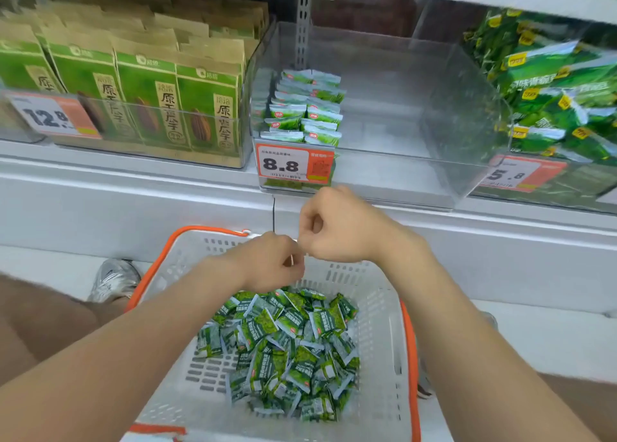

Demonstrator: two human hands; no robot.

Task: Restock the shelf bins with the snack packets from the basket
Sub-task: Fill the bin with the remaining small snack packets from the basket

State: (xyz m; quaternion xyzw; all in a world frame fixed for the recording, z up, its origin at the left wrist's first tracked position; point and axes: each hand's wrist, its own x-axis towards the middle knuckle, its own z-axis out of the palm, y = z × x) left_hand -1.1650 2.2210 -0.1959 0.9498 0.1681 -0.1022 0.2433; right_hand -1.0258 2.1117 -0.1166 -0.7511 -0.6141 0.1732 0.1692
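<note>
Left hand [270,263], right hand [334,228]: both curled into fists, knuckles nearly touching; no packet visible in either. Green snack packets [287,348] heaped loose directly below hands in white basket [377,308], within easy reach. Clear shelf bin [400,114] above and beyond right hand; stacked packets [305,107] at its left end only, so judged fill target. Next pick not yet begun.

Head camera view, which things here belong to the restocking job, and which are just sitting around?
Job:
white basket
loose snack packets in it
middle clear bin, tagged 8.8
stacked packets at its left end
left hand and right hand, curled above the basket

Just there:
tall green packs in the left bin
green bags in the right bin
grey shoe
</note>
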